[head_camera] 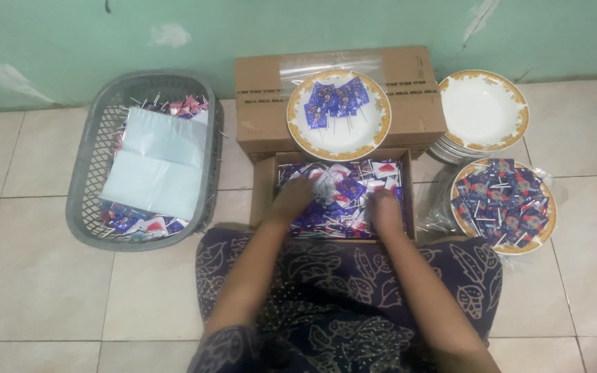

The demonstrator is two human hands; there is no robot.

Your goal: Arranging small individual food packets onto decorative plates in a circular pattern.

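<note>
Wrapped lollipops [343,197] partly under both hands [291,199]

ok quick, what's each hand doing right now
left hand: in the open box of small flags, grip cannot be told
right hand: same box, grip cannot be told

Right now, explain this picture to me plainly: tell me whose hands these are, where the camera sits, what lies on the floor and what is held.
There is one picture, from a camera worn on a person's head, looking down at their own lap and hands. The left hand and right hand are both down in an open cardboard box of small wrapped sticks; whether either grips anything I cannot tell. Behind it a closed carton carries a plate with a few sticks. On the right are a full plate and a stack of empty plates. On the left, a grey basket holds pale bags.
</note>
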